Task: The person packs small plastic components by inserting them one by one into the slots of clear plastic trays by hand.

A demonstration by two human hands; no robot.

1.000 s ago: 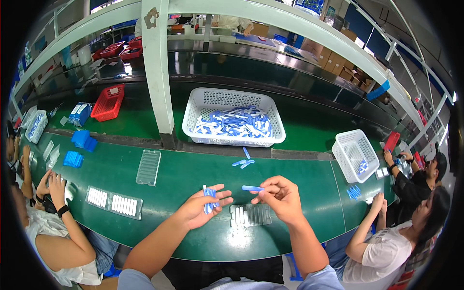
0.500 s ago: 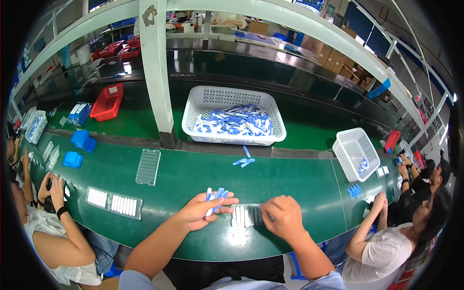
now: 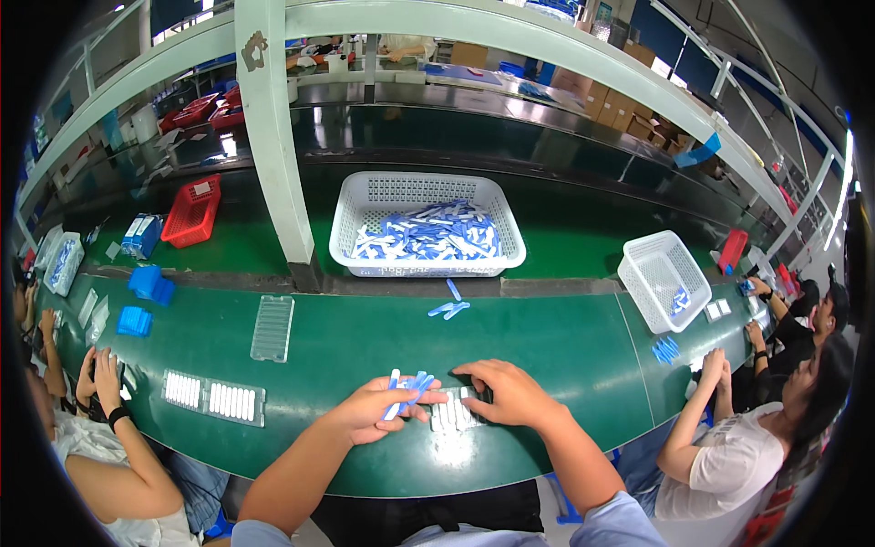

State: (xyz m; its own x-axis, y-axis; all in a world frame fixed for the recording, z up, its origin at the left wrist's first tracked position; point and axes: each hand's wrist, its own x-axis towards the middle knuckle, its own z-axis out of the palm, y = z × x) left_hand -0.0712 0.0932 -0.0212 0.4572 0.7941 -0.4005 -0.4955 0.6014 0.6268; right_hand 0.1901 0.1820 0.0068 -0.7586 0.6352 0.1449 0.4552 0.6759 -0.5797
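Observation:
My left hand (image 3: 369,412) is closed around a loose bunch of slim blue-and-white plastic sticks (image 3: 417,387), which jut out past its fingers. Just right of it, a clear slotted tray (image 3: 476,421) lies on the green table with several white sticks (image 3: 448,412) side by side in its slots. My right hand (image 3: 512,394) is over the tray's far right part, index finger and thumb stretched apart. The thumb tip is at the sticks in the tray; I see nothing held in this hand. Part of the tray is hidden under the hand.
Beyond the table edge stands a white basket (image 3: 428,270) heaped with sticks; a few loose sticks (image 3: 448,310) lie before it. An unfilled clear tray (image 3: 272,328) and filled trays (image 3: 214,398) are to the left. Another white basket (image 3: 663,281) stands right. People sit on both sides.
My right hand has come down from a curled pose above the tray and spread its fingers over it. More white sticks show in the tray. My left hand still holds its bunch.

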